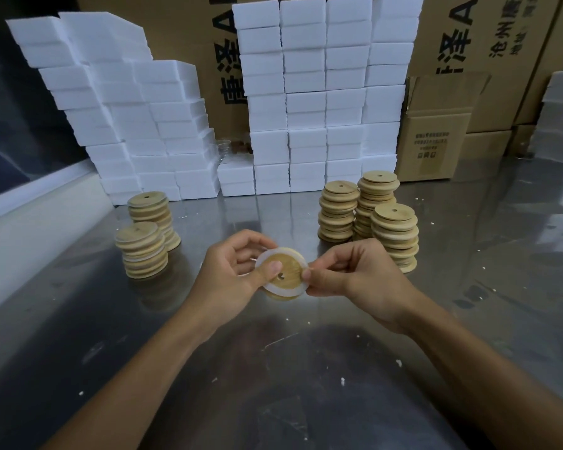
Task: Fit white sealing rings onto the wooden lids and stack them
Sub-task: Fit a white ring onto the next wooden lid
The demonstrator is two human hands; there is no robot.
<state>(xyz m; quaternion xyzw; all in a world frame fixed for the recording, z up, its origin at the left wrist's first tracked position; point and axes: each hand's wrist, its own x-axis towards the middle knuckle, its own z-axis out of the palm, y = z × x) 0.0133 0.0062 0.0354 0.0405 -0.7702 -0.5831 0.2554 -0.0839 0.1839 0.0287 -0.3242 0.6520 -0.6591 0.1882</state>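
Both our hands held one wooden lid [285,274] above the steel counter [273,368]: our left hand [233,274] gripped it with the thumb pressed on its face beside the centre hole, and our right hand [355,277] pinched the white sealing ring [301,289] at the lid's right edge. Two lid stacks [147,233] stood to the left, three stacks [369,216] to the right, before white foam blocks [306,102] and cardboard boxes [436,138].
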